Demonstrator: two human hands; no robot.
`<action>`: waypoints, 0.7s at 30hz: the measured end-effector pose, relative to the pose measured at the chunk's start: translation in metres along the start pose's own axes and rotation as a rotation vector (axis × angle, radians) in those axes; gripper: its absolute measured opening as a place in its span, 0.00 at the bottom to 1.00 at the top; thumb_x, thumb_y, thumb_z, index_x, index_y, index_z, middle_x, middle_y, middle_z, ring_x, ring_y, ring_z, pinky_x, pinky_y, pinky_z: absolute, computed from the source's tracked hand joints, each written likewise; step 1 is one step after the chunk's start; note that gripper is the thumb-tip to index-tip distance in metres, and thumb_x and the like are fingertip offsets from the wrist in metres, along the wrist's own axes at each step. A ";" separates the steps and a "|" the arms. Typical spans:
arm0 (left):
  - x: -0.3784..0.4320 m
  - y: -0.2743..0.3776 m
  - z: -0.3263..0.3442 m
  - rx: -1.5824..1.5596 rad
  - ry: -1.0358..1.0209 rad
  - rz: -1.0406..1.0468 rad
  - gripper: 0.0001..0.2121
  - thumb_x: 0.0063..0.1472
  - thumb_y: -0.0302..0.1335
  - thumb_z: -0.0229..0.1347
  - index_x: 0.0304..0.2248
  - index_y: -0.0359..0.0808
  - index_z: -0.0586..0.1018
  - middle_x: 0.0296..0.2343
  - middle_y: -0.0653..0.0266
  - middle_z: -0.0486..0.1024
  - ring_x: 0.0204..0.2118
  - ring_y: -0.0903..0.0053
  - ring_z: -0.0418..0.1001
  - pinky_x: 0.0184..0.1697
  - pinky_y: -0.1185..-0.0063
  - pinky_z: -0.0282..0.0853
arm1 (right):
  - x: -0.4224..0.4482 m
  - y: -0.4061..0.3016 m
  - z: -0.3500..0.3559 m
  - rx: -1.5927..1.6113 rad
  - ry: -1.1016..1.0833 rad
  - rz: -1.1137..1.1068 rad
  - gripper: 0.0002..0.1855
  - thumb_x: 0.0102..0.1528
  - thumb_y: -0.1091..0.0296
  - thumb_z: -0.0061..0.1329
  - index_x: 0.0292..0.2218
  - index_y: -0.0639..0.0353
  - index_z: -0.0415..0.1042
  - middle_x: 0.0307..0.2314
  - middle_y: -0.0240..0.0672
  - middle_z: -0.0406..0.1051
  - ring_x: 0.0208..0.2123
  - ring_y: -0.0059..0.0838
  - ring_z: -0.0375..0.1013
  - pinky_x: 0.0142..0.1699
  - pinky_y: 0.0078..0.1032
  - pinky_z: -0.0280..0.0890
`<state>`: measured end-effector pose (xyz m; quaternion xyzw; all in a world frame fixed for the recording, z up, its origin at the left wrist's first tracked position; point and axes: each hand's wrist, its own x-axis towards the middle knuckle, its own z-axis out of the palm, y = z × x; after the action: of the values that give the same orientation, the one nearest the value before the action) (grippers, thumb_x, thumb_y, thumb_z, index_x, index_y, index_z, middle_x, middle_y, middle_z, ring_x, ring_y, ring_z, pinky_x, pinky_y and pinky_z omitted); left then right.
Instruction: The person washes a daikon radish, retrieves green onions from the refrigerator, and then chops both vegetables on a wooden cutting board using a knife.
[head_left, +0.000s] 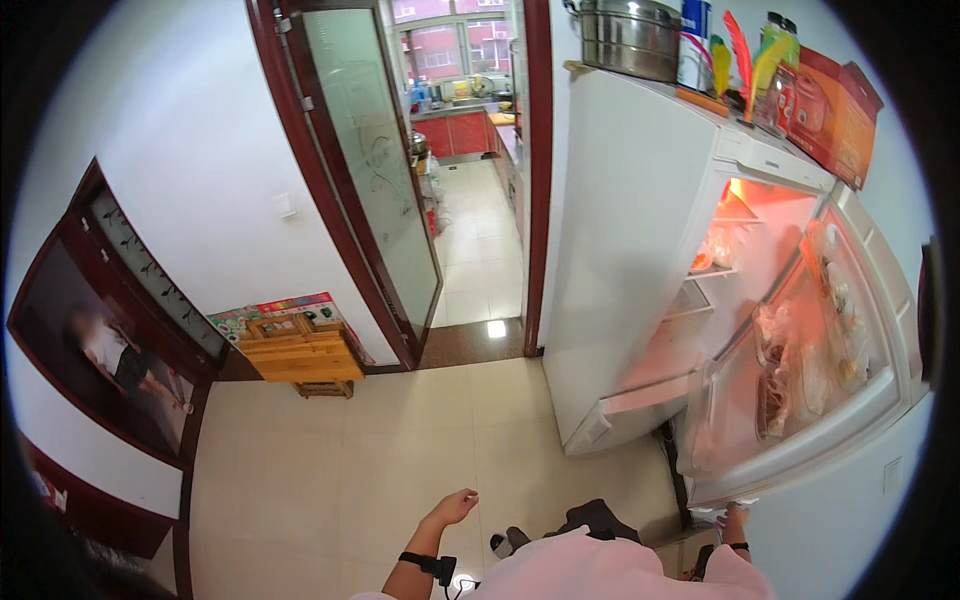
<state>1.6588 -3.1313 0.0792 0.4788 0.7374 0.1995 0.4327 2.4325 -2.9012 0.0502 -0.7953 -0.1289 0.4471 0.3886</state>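
My left hand (456, 507) hangs over the tiled floor with fingers loosely curled and nothing seen in it; a black device is strapped to that wrist. At the lower right, my right hand (733, 517) is at the bottom edge of the open refrigerator door (795, 469), its fingers partly hidden, so its grip is unclear. Bags and other food packages (780, 360) fill the door's inner shelves. The refrigerator (637, 225) stands with its upper compartment lit reddish; a bag (721, 244) and an orange item rest on its shelves.
A steamer pot (630, 37), feather decorations and a red cardboard box (836, 112) stand on the refrigerator. A folded wooden table (304, 352) leans at the wall. The glass door (367, 165) opens to a kitchen. Another person (116, 352) is in the left doorway.
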 end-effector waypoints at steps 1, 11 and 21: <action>0.021 0.008 0.012 -0.069 -0.027 0.055 0.20 0.66 0.40 0.49 0.51 0.35 0.73 0.39 0.54 0.78 0.41 0.70 0.75 0.44 0.74 0.70 | 0.049 -0.002 -0.038 -0.114 0.033 0.024 0.22 0.55 0.58 0.49 0.50 0.49 0.62 0.29 0.35 0.65 0.24 0.40 0.68 0.27 0.40 0.67; 0.070 0.115 0.008 0.121 -0.106 -0.008 0.21 0.65 0.41 0.49 0.49 0.34 0.74 0.42 0.48 0.77 0.45 0.60 0.75 0.48 0.70 0.70 | -0.051 -0.053 0.267 -1.207 -0.529 -0.886 0.24 0.58 0.47 0.45 0.41 0.62 0.73 0.32 0.43 0.75 0.34 0.42 0.76 0.40 0.40 0.69; 0.104 0.215 0.006 0.273 -0.117 -0.061 0.20 0.66 0.38 0.49 0.51 0.33 0.71 0.44 0.49 0.75 0.45 0.61 0.75 0.47 0.70 0.70 | -0.150 -0.323 0.449 -0.133 -0.490 -1.213 0.15 0.56 0.60 0.52 0.36 0.65 0.73 0.33 0.45 0.73 0.38 0.44 0.72 0.46 0.34 0.66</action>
<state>1.7610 -2.9413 0.1816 0.5215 0.7454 0.0562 0.4114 2.0297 -2.5433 0.2451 -0.4791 -0.6663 0.3081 0.4812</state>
